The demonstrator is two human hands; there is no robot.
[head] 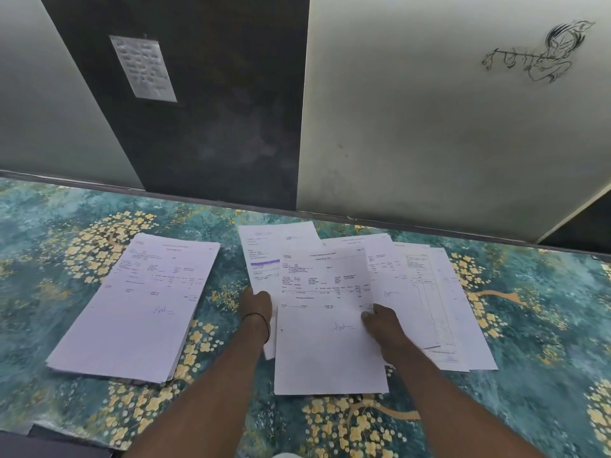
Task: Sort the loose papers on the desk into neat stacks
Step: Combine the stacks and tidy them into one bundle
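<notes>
Desk [545, 375]: teal covering printed with yellow blossoms; carries all the papers.
Wall panels [429, 127]: two pale panels flank a dark one, standing behind the desk.
Loose papers [429, 292]: uneven overlapping spread right of centre. Long axes run roughly near to far, headers at the far end. The farthest sheet bears a purple band. Print too small to read.
Stack [142, 309]: squared pile at the left, well apart from the spread. Long axis slants from near-left to far-right, header far. A blue handwritten signature sits low on the top page; the printed lines are unreadable.
Top sheet [327, 352]: over the spread at centre, long axis pointing away from the person, header far. Printed form with a blue signature below the middle; wording unreadable.
Right hand [383, 325]: at the sheet's right edge, thumb pressed on top, fingers hidden beneath.
Left hand [259, 305]: at the sheet's left edge, fingers curled round the paper, tips hidden.
Drawing [539, 54]: black line sketch of a flute player on the right pale panel.
Notice [143, 69]: small sheet on the dark panel; text blurred.
Wrist thread [256, 317]: dark, on the left wrist.
</notes>
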